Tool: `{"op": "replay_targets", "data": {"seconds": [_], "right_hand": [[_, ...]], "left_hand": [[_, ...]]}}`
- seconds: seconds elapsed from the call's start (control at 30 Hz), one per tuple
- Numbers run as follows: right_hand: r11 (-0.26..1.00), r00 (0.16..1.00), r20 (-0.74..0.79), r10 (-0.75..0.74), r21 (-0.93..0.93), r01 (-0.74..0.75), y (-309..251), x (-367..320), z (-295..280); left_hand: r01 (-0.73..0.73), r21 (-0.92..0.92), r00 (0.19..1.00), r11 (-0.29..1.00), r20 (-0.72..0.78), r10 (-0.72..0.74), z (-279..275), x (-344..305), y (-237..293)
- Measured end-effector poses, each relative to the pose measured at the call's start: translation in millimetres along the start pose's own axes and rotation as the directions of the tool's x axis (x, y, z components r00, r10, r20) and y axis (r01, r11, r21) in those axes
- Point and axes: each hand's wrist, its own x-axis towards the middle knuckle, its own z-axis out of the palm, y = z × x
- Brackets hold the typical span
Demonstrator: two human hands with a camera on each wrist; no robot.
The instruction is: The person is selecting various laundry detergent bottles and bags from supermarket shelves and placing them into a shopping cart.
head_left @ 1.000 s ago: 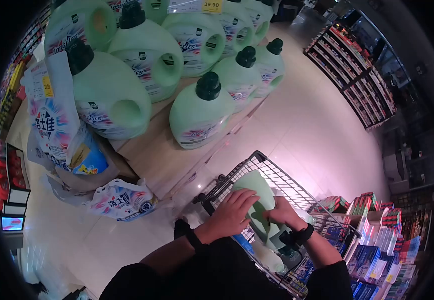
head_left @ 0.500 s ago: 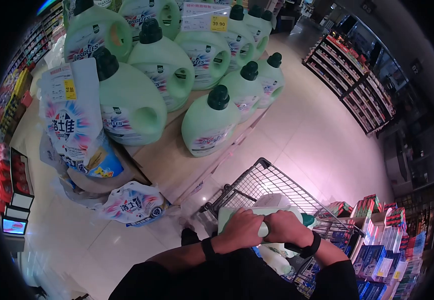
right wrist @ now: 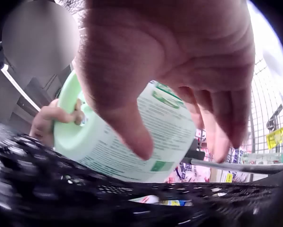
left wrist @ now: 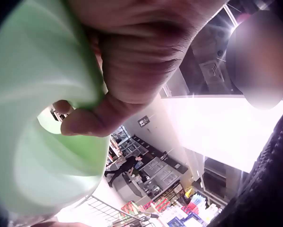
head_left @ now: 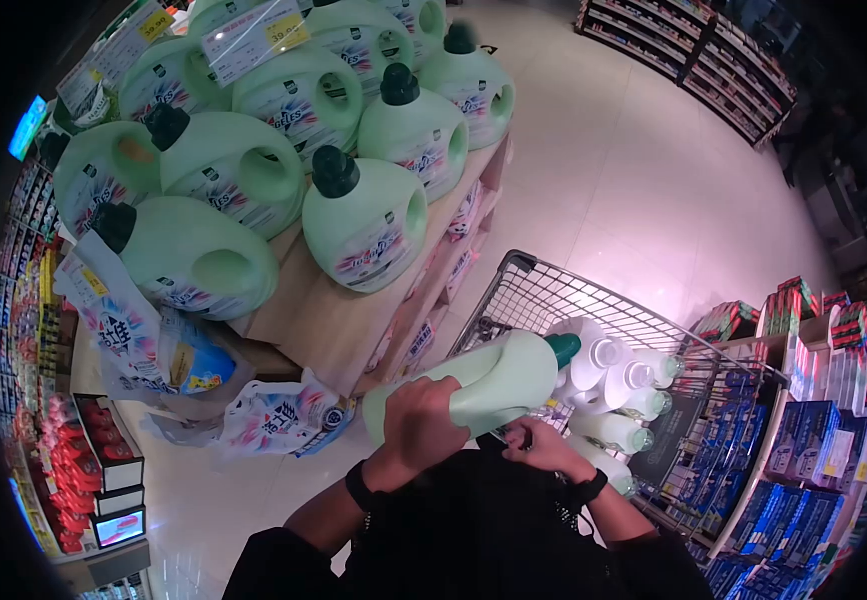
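A pale green detergent jug (head_left: 514,385) lies tilted in the air over the near side of the shopping cart, its dark green cap (head_left: 562,349) toward the far right. My left hand (head_left: 420,425) grips its handle; in the left wrist view the thumb (left wrist: 87,122) hooks into the handle hole. Below the jug, beside the cart's near edge, is my right hand (head_left: 546,447) with loosely bent fingers and nothing in them. The right wrist view shows the jug's printed label (right wrist: 155,127) behind that hand.
The wire shopping cart (head_left: 654,318) holds several white and pale bottles (head_left: 604,365). More green jugs (head_left: 369,225) stand on a wooden display (head_left: 299,325) to the left, with white detergent bags (head_left: 279,415) at its corner. Stacked blue boxes (head_left: 809,440) line the right side.
Both hands were on the jug over the cart; the right hand has come off it and the left hand holds it alone. The jug has turned, and the head view has shifted.
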Motion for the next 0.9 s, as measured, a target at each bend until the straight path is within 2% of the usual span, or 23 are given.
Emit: {"op": "replay_targets", "data": {"seconds": [0.03, 0.07, 0.1, 0.17, 0.2, 0.27, 0.3, 0.33, 0.37, 0.4, 0.43, 0.47, 0.5, 0.53, 0.57, 0.6, 0.63, 0.7, 0.73, 0.77, 0.8, 0.83, 0.9], "right_hand": [[0.989, 0.992, 0.122, -0.008, 0.148, -0.011, 0.3, 15.9, -6.0], [0.900, 0.983, 0.172, 0.062, 0.416, -0.129, 18.4, 32.1, -5.9], [0.778, 0.981, 0.195, 0.017, 0.613, -0.135, 19.2, 41.6, -6.1], [0.679, 0.981, 0.186, 0.062, 0.712, -0.178, 19.9, 51.7, -2.8], [0.680, 0.978, 0.202, 0.050, 0.710, -0.182, 19.6, 57.3, -3.5], [0.808, 0.981, 0.194, 0.009, 0.577, -0.122, 16.7, 67.6, -4.3], [0.810, 0.979, 0.203, 0.002, 0.574, -0.121, 5.8, 61.6, -4.9], [0.773, 0.985, 0.066, -0.156, 0.629, 0.080, -16.6, 46.1, -5.6], [0.702, 0.950, -0.078, -0.303, 0.656, 0.278, -38.1, 32.9, -7.3], [0.705, 0.953, -0.075, -0.295, 0.656, 0.270, -56.1, 18.2, -17.3], [0.734, 0.886, -0.065, -0.458, 0.534, 0.419, -73.7, 7.2, -33.3], [0.721, 0.795, -0.028, -0.605, 0.404, 0.563, -81.4, 3.4, -41.6], [0.726, 0.801, -0.025, -0.599, 0.406, 0.555, -77.0, 9.3, -35.4], [0.698, 0.853, 0.050, -0.519, 0.601, 0.390, -67.0, 22.1, -25.7], [0.627, 0.883, 0.142, -0.447, 0.754, 0.196, -53.7, 35.5, -19.6], [0.680, 0.878, 0.296, -0.375, 0.732, 0.044, -36.6, 52.0, -20.8], [0.725, 0.798, 0.399, -0.452, 0.685, 0.069, -12.2, 70.1, -15.1], [0.675, 0.866, 0.383, -0.322, 0.734, -0.074, -33.6, 51.3, -4.3], [0.678, 0.865, 0.388, -0.318, 0.730, -0.079, -37.6, 47.2, 2.6], [0.675, 0.890, 0.331, -0.314, 0.737, -0.036, -38.4, 44.4, 9.7], [0.670, 0.913, 0.272, -0.303, 0.743, 0.001, -39.8, 39.3, 15.5], [0.671, 0.915, 0.279, -0.292, 0.741, -0.012, -42.8, 33.8, 17.7], [0.786, 0.942, 0.170, -0.290, 0.603, 0.133, -59.9, 17.8, 21.4]], "left_hand": [[0.032, 0.032, 0.999, 0.999, 0.034, -0.033, -2.6, 4.8, 5.5], [0.060, 0.069, 0.996, 0.996, 0.059, -0.065, -8.4, 8.2, 11.2], [0.069, 0.087, 0.995, 0.994, 0.061, -0.074, -14.8, 6.4, 15.8], [0.164, 0.109, 0.981, 0.980, 0.090, -0.174, -28.5, 1.6, 24.1], [0.173, 0.125, 0.980, 0.977, 0.080, -0.184, -34.8, -0.3, 28.4], [0.239, 0.114, 0.969, 0.964, 0.036, -0.245, -50.7, -3.5, 35.2], [0.244, 0.121, 0.968, 0.962, 0.028, -0.249, -61.0, -5.8, 34.9], [0.295, 0.028, 0.955, 0.955, 0.009, -0.295, -74.6, -9.5, 30.8], [0.340, -0.065, 0.940, 0.938, -0.006, -0.342, -88.4, -14.1, 26.3], [0.357, -0.244, 0.932, 0.902, 0.027, -0.361, -100.9, -20.9, 25.6], [0.351, -0.532, 0.916, 0.770, 0.025, -0.400, -109.2, -29.5, 25.1], [0.376, -0.618, 0.897, 0.690, 0.056, -0.438, -121.7, -35.1, 29.6], [0.396, -0.695, 0.877, 0.600, 0.091, -0.472, -132.9, -38.8, 33.9], [0.398, -0.700, 0.873, 0.593, 0.091, -0.478, -133.5, -45.6, 27.5], [0.392, -0.761, 0.870, 0.517, 0.124, -0.477, -132.4, -53.4, 19.5], [0.385, -0.813, 0.867, 0.436, 0.157, -0.473, -128.8, -59.7, 13.6], [0.385, -0.818, 0.864, 0.428, 0.157, -0.478, -122.6, -60.9, 12.0], [0.371, -0.894, 0.805, 0.250, 0.175, -0.567, -107.4, -58.8, 7.6], [0.362, -0.910, 0.823, 0.205, 0.208, -0.529, -98.8, -65.5, -11.7], [0.360, -0.911, 0.820, 0.201, 0.206, -0.533, -91.3, -71.0, -26.2], [0.354, -0.932, 0.804, 0.079, 0.260, -0.535, -84.9, -76.0, -35.6], [0.343, -0.938, 0.788, -0.044, 0.313, -0.530, -78.7, -80.1, -44.0], [0.335, -0.939, 0.784, -0.083, 0.326, -0.527, -70.2, -82.6, -59.0]]}}
